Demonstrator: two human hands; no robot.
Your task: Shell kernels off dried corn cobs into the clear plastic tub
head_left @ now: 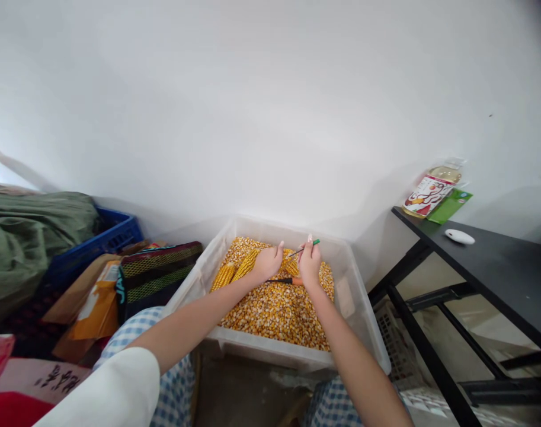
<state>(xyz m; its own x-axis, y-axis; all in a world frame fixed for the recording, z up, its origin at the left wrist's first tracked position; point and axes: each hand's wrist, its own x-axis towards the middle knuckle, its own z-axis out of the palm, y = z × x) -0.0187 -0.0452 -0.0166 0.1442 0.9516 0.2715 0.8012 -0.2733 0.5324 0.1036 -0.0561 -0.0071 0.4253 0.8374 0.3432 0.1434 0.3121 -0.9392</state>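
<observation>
A translucent plastic bin (pixel 359 296) holds loose corn kernels (pixel 274 314). Above them, my left hand (pixel 266 264) is closed around a corn cob (pixel 290 262), which shows between my two hands; its fingers are partly hidden. My right hand (pixel 310 265) grips a thin screwdriver (pixel 315 242) with a green end, its metal shaft pointing left at the cob. Below the hands, a second screwdriver (pixel 285 280) with a black and orange handle lies on the kernels. Whole corn cobs (pixel 223 277) rest at the bin's left side, beside my left hand.
On the right stands a black table (pixel 496 255) carrying a bottle (pixel 432 190), a green packet (pixel 450 204) and a white oval object (pixel 459 236). A blue crate (pixel 119 231) with green cloth and a cardboard box (pixel 92 308) are at left. A white wall rises behind.
</observation>
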